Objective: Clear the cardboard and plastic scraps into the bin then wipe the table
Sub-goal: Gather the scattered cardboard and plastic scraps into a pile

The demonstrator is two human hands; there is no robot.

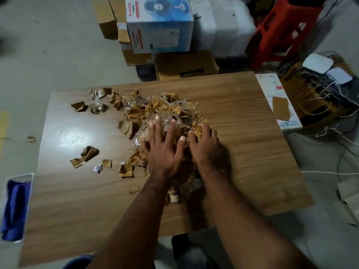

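Item 1, left hand [164, 150]: I see its fingers [155, 126] spread and nearly straight, palm down, pressing flat on the heap of scraps [167, 111]; nothing is curled round anything.

Item 2, right hand [206, 145]: its fingers [202, 128] are bent, tips dug into brown cardboard at the right edge of the heap, gripping a bunch of it. The two hands lie just beside each other, thumbs nearly touching.

Item 3, heap of scraps: crumpled brown cardboard mixed with clear plastic film, piled at the middle of the table [252, 152], reaching from the far edge down under both wrists.

Item 4, loose scraps: a near-left cluster [89, 153] of torn cardboard with a small white piece among them; a far-left cluster [95, 101] of cardboard and plastic near the table's far corner. Both lie well apart from the hands.

Item 5, blue cloth [16, 208]: folded in a white tray [11, 178] at the table's left edge.

Item 6, blue rim [79, 262]: a rounded blue edge under the near side of the table; I cannot tell what it belongs to.

Item 7, floor beyond the table: stacked cardboard boxes [186, 64], a white-and-blue fan box [159, 26], a red stool [281, 30], and a tangle of wires [320, 98] to the right.
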